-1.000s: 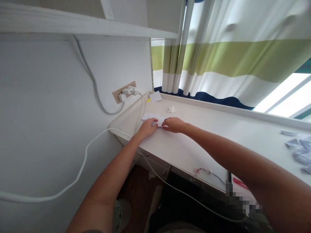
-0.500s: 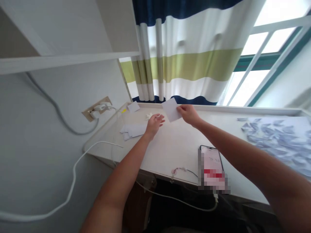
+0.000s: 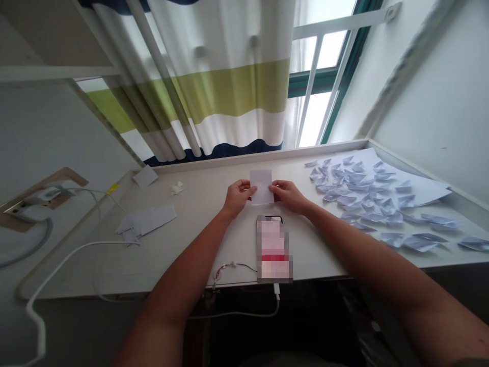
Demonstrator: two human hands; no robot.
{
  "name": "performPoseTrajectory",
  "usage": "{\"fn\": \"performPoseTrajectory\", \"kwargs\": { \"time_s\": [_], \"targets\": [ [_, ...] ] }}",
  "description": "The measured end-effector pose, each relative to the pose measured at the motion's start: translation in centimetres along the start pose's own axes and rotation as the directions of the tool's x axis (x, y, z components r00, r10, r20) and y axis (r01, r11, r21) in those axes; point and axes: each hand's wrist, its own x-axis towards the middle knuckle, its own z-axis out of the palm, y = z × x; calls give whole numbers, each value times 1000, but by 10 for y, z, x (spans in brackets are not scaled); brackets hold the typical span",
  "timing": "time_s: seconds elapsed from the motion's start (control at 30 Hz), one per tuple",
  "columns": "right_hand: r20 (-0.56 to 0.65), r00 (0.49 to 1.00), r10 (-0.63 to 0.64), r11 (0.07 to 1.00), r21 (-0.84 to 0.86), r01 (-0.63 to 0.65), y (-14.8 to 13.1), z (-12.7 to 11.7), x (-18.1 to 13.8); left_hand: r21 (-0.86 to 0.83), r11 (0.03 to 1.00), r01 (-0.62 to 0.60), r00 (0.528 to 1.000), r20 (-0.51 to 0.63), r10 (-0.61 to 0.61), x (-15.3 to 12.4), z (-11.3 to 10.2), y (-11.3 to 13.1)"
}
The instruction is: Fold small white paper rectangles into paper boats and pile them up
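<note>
A small white sheet of paper (image 3: 262,185) is held upright above the middle of the white desk (image 3: 198,239). My left hand (image 3: 237,196) pinches its left edge and my right hand (image 3: 289,194) pinches its right edge. Just below the sheet a phone (image 3: 273,247) lies flat on the desk near the front edge. A loose stack of white paper slips (image 3: 147,220) lies on the desk to the left of my hands.
Several folded paper boats (image 3: 359,191) lie scattered over a large white sheet (image 3: 424,188) at the right. A crumpled scrap (image 3: 177,188) and a paper square (image 3: 145,176) sit at the back left. White cables (image 3: 76,250) run from a wall socket (image 3: 36,198). A striped curtain (image 3: 214,97) hangs behind.
My right hand lifted one sheet from the stack at the left and carried it to the desk's middle. My left hand joined it on the sheet. The view swung right.
</note>
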Motion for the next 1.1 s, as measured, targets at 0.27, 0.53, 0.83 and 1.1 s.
{"fn": "performPoseTrajectory", "kwargs": {
  "time_s": [0.27, 0.53, 0.83, 1.1],
  "targets": [
    [70, 997, 8, 999, 33, -11, 5, -5, 6, -20, 1000, 24, 998, 58, -23, -2, -10, -14],
    [72, 996, 56, 997, 56, -61, -5, -3, 1, -66, 997, -43, 994, 93, 49, -12, -1, -7],
    [36, 991, -126, 986, -104, 129, -2, -4, -6, 33, 988, -152, 976, 163, 144, -14, 1, -7],
    [48, 980, -195, 973, -119, 200, 5, -3, -3, 24, 993, -117, 976, 186, 111, -15, 1, -5]
  ]
}}
